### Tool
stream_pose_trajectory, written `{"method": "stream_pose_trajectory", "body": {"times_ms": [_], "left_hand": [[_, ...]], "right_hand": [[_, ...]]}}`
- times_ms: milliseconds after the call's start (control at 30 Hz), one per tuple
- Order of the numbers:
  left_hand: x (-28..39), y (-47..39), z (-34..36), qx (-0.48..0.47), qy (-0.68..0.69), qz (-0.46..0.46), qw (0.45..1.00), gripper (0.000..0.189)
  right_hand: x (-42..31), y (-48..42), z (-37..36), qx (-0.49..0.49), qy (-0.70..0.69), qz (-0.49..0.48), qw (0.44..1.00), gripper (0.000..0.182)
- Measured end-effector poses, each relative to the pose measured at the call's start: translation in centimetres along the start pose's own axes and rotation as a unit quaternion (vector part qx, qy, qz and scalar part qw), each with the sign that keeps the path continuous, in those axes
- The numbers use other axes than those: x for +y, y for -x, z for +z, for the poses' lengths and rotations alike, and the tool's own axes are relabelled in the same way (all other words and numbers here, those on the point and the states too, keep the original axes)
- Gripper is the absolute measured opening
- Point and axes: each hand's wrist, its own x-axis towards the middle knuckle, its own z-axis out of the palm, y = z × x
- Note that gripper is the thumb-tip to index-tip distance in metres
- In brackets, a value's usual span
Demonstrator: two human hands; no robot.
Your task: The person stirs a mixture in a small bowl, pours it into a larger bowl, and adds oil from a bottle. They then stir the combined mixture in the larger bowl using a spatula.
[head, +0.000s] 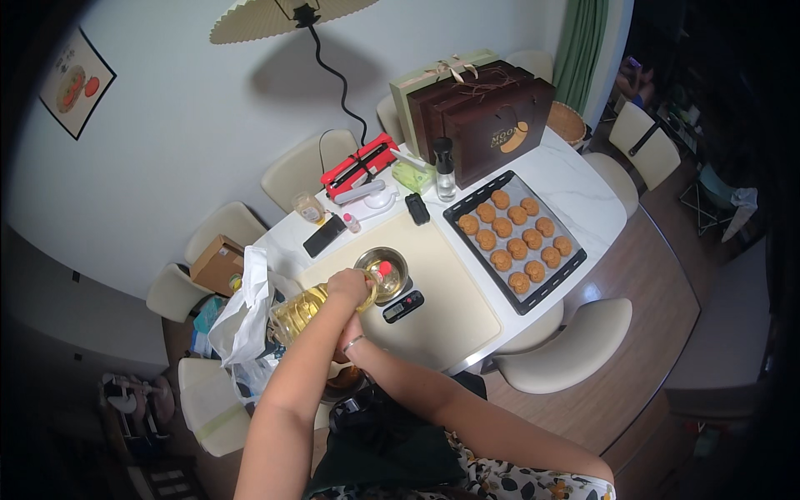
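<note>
A large clear plastic bottle of yellow oil (301,312) is tipped over a steel bowl (403,262), its red cap end above the bowl. My left hand (350,286) is closed around the bottle near its handle. My right hand (351,331), with a bracelet at the wrist, is below it against the bottle; its fingers are mostly hidden. Yellowish liquid shows in the bowl. Beneath the bowl is a black kitchen scale (403,307) with a lit display. Both stand on a beige mat (450,319). Partly behind my forearms, a dark bowl (344,386) holds something brown and a pale utensil.
A black baking tray (524,307) of mooncakes (517,248) lies on the right. Behind stand brown gift boxes (494,131), a spray bottle (444,170) and a red sealing machine (360,165). A phone (324,235) and a white plastic bag (240,312) are on the left.
</note>
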Motion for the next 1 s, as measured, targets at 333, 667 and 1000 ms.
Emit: {"method": "stream_pose_trajectory", "body": {"times_ms": [333,667,1000], "left_hand": [[-0.7,-0.4,0.1,0.011,0.016,-0.015,1.000,0.038],[0.0,-0.4,0.2,0.000,0.001,-0.008,1.000,0.037],[-0.2,-0.7,0.5,0.005,0.000,-0.004,1.000,0.035]], "right_hand": [[0.2,1.1,0.8,0.056,0.029,0.039,0.997,0.059],[0.0,-1.3,-1.5,-0.029,0.007,0.003,1.000,0.057],[0.1,0.1,0.0,0.033,0.040,-0.013,0.999,0.061]]}}
